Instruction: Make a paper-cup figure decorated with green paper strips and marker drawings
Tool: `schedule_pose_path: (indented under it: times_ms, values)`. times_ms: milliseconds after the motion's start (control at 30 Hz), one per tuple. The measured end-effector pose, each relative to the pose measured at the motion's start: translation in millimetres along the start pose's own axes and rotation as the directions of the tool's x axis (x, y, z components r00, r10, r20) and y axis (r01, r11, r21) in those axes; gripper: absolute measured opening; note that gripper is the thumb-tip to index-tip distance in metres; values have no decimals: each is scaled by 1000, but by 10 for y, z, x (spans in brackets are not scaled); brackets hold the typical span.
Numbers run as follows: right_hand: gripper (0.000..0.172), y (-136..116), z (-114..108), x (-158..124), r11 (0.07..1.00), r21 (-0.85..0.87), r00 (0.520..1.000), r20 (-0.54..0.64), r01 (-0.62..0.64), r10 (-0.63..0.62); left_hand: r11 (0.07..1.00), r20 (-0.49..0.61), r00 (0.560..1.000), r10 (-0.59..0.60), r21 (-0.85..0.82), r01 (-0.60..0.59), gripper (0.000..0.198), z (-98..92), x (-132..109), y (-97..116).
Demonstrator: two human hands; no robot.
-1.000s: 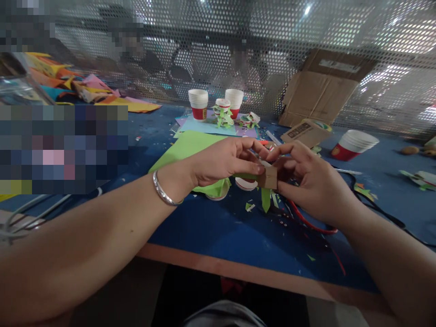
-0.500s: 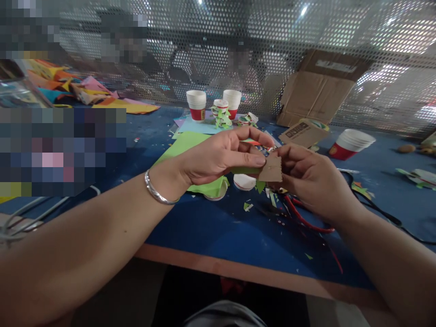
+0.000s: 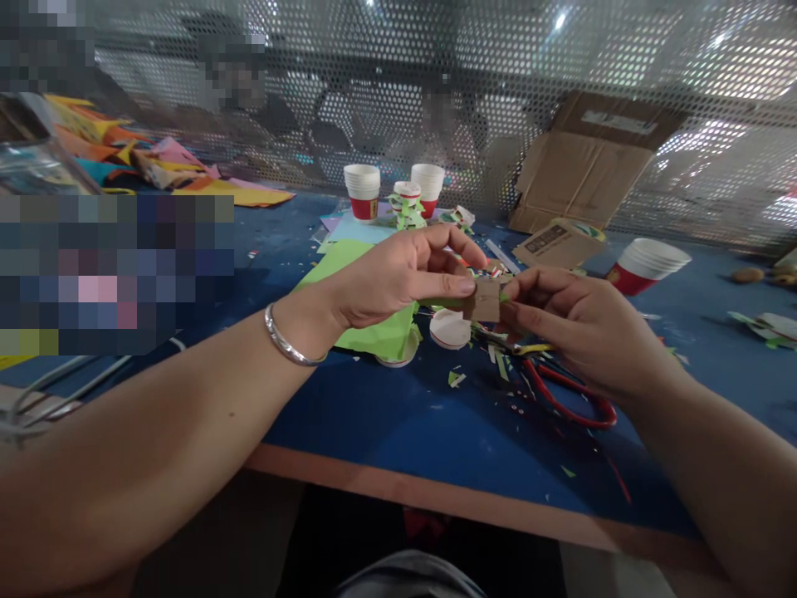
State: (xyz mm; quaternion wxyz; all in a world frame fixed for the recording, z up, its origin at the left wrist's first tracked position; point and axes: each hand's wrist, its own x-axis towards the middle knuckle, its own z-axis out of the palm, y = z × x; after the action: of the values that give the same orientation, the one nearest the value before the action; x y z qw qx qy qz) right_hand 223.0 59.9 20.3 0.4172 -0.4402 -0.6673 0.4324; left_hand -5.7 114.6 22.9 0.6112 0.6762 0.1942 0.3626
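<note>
A small brown piece of cardboard (image 3: pixel 486 301) is pinched between the thumb and fingers of my left hand (image 3: pixel 414 278), above the table. My right hand (image 3: pixel 560 320) is closed just to its right, with a small bit of green paper (image 3: pixel 504 296) showing at the fingertips. Beneath my hands lie a round white paper piece (image 3: pixel 450 329) and red-handled scissors (image 3: pixel 569 394), their blades among paper scraps. A sheet of light green paper (image 3: pixel 379 328) lies under my left hand and wrist.
Stacked paper cups (image 3: pixel 363 195) stand at the back, another stack (image 3: pixel 647 264) tilts at right. A green-trimmed paper craft (image 3: pixel 408 203) stands by the back cups. Folded cardboard (image 3: pixel 579 162) leans on the perforated metal screen (image 3: pixel 386 100). Coloured paper (image 3: pixel 230 193) lies back left.
My right fingers have come away from the cardboard's edge, with a green bit now at their tips. The cardboard has shifted slightly left and up; more of the scissors shows.
</note>
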Motion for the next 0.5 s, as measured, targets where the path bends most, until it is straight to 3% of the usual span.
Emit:
schedule_pose_path:
  times_ms: [200,500]
  values:
    - [22,-33,-50,-20,999,-29,995,-93,33,-36,975,-39,999,-21,219,29,16,-32,0,-22]
    - [32,-17,-19,-23,985,-105,986,75,-139,147,943,-25,998,-57,328,62,15,-27,-3,-12]
